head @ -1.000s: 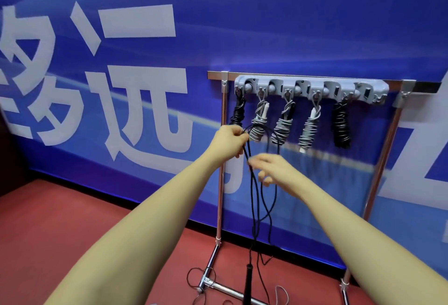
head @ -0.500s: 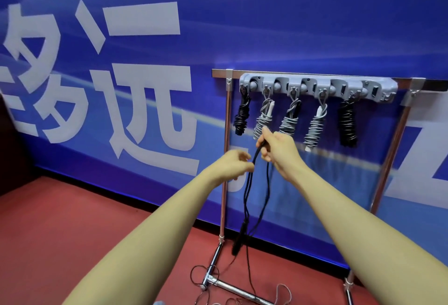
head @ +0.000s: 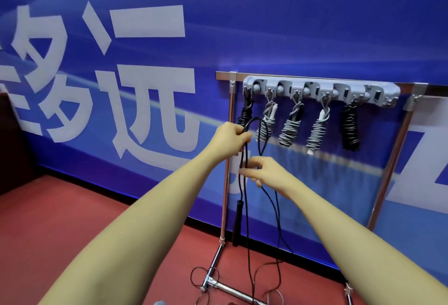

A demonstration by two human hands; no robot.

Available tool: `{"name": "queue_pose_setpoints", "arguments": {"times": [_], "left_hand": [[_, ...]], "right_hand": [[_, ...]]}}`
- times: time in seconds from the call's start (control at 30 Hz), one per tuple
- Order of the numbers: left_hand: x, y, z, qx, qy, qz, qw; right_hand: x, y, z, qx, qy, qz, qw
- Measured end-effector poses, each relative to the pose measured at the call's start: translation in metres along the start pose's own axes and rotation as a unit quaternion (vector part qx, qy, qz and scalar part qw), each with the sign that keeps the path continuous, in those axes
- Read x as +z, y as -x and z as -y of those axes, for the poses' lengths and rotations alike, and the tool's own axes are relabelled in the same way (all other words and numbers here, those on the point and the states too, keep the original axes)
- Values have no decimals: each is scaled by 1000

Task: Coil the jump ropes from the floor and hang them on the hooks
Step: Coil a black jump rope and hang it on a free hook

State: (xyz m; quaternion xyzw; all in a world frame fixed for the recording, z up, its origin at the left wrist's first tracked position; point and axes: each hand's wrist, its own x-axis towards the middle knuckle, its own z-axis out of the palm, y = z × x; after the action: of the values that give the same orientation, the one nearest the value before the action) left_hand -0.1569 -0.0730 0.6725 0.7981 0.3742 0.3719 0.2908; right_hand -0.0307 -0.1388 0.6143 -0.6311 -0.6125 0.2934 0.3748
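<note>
My left hand point(head: 231, 138) grips a loop of the thin black jump rope point(head: 243, 198) beside the grey plastic hook rail point(head: 322, 91). My right hand point(head: 263, 171), below it, pinches the strands. The rope's black handle point(head: 237, 222) dangles; the rest trails to the red floor point(head: 84, 227).

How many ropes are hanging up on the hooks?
5: black far-left bundle, grey second bundle, grey third bundle, grey fourth bundle, black fifth bundle.

Both hands raised, left point(head: 231, 138) above right point(head: 268, 171) (fingers curled)
</note>
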Motion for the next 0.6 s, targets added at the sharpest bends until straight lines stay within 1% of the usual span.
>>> {"name": "queue_pose_setpoints", "arguments": {"times": [0.03,0.1,0.17,0.23,0.27,0.33,0.4,0.5,0.53,0.6], "left_hand": [[-2,-2,-6,6,10,-4,1000],[-6,-6,-16,14,31,-19,999],[-9,-8,-23,7,74,-27,997],[-8,-7,-27,-20,143,-16,989],[-7,-5,-27,-36,171,-10,985],[0,0,-21,-53,190,-4,980],[7,10,-9,-52,144,6,988],[19,28,16,-69,57,88,992],[24,32,23,-73,45,111,990],[31,39,31,-67,30,124,990]], "right_hand": [[5,1,-1,3,6,5,1000],[12,-1,-2,4,0,-18,1000],[10,-5,1,-3,11,-62,998],[5,-8,5,-19,5,-112,993],[2,-10,8,-30,-22,-141,989],[-6,-13,16,-47,-105,-191,975],[-15,-17,23,-53,-171,-215,960],[-24,-17,29,-59,-242,-222,943],[-26,-17,31,-61,-261,-225,937],[-29,-17,35,-65,-288,-231,927]]}}
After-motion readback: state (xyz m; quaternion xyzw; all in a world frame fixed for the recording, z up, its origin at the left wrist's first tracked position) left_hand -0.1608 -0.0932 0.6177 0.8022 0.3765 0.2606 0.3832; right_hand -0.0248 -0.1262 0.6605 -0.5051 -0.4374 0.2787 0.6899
